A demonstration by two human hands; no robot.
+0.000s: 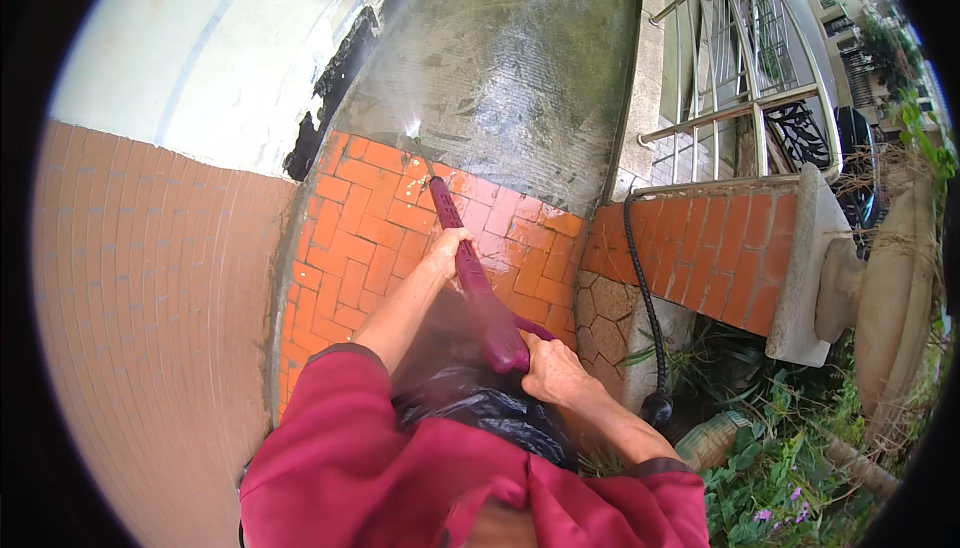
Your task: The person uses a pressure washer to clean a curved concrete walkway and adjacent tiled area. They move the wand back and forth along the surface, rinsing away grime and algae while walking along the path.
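Observation:
A maroon pressure-washer spray gun (486,315) points away from me, and water sprays in a mist from its thin metal lance (426,158). My left hand (452,246) is closed around the front of its barrel. Behind it, at the rear grip, my right hand (551,369) holds the gun; part of its fingers is hidden. The spray lands at the border between orange floor tiles (360,248) and a wet, greenish concrete floor (517,75). The nearer tiles look wet and shiny on the right. A black plastic covering (487,405) hangs below my hands.
A brown-tiled wall (165,270) with peeling white paint (225,45) above rises at left. On the right stand a metal railing (705,124) and a low orange-tiled wall (697,248), with a black braided cord (646,285) hanging over it. Plants (757,465) grow at lower right.

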